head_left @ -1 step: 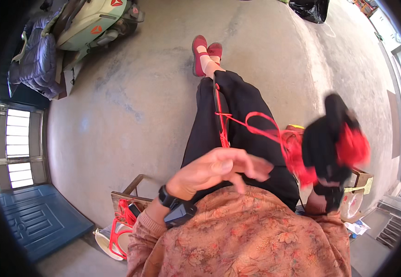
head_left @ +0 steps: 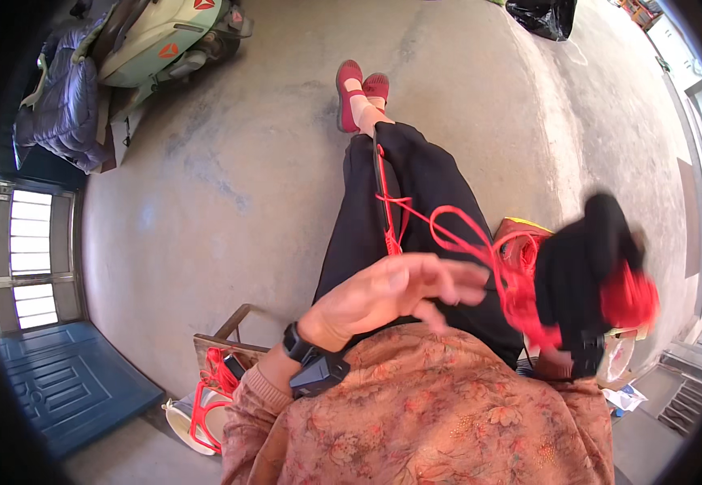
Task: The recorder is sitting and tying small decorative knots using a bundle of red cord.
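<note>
My left hand [head_left: 399, 295] hovers over my lap, fingers apart and blurred at the tips, with nothing visible in its grasp. My right hand [head_left: 577, 275], in what looks like a black glove, is out to the right and smeared by motion. A red bundle [head_left: 630, 299] shows at its fingers; it seems to be gripped there. Red cord [head_left: 466, 232] runs in loose loops from that hand across my right thigh. It meets a slim dark rod [head_left: 382, 182] lying between my legs, with red cord knotted and wound along it.
A red bag with a yellow edge [head_left: 521, 230] stands beside my right thigh. To the left, a wooden stool [head_left: 230, 346] bears red cord and a dark object. Farther off are a scooter [head_left: 161, 48], a blue door panel [head_left: 76, 392] and a black plastic bag [head_left: 543, 18].
My right hand has shifted slightly down and right with the red bundle, showing more of the red bag. My left hand has moved a little to the right; the red loops have swung slightly.
</note>
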### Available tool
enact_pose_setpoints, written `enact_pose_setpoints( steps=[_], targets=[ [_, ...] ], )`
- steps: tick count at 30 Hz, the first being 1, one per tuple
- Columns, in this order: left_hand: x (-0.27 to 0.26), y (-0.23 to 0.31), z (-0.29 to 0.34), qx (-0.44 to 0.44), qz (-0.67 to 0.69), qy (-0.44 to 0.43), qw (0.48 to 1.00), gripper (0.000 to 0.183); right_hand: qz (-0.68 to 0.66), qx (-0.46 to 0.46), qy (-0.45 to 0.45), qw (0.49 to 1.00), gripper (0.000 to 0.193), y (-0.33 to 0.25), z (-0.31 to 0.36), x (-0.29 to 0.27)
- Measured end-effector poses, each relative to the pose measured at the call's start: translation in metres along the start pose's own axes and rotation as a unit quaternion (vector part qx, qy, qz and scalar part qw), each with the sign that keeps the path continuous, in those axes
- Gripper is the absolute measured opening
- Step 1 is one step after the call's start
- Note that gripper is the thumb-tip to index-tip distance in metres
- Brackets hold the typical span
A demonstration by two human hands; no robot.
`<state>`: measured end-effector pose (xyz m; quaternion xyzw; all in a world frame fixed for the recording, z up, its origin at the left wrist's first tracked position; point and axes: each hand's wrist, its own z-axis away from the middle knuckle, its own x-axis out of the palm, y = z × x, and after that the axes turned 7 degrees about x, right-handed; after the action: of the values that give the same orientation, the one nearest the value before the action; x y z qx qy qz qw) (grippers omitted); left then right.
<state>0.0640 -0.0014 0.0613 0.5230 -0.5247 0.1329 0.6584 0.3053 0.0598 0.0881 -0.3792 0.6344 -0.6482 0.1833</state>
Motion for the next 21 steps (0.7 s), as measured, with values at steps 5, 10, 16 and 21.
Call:
enact_pose_setpoints(
  steps=[5,10,16,21],
  targets=[
    [-0.013,0.015,0.0,0.184,0.221,0.094,0.953,0.044,-0.062,0.093,0.109,0.988,0.044,-0.014,0.014,0.013],
    [-0.026,0.025,0.087,0.107,0.093,0.171,0.975,0.033,-0.26,0.174,0.346,0.885,0.068,0.029,-0.008,0.001],
    [-0.021,0.0,0.155,0.083,0.06,0.387,0.917,0.042,0.146,0.202,0.202,0.947,0.031,0.098,-0.028,0.043],
    [-0.018,0.0,0.185,0.066,-0.031,0.438,0.896,0.037,0.384,0.172,0.174,0.89,0.041,0.105,-0.048,0.068]
  ],
)
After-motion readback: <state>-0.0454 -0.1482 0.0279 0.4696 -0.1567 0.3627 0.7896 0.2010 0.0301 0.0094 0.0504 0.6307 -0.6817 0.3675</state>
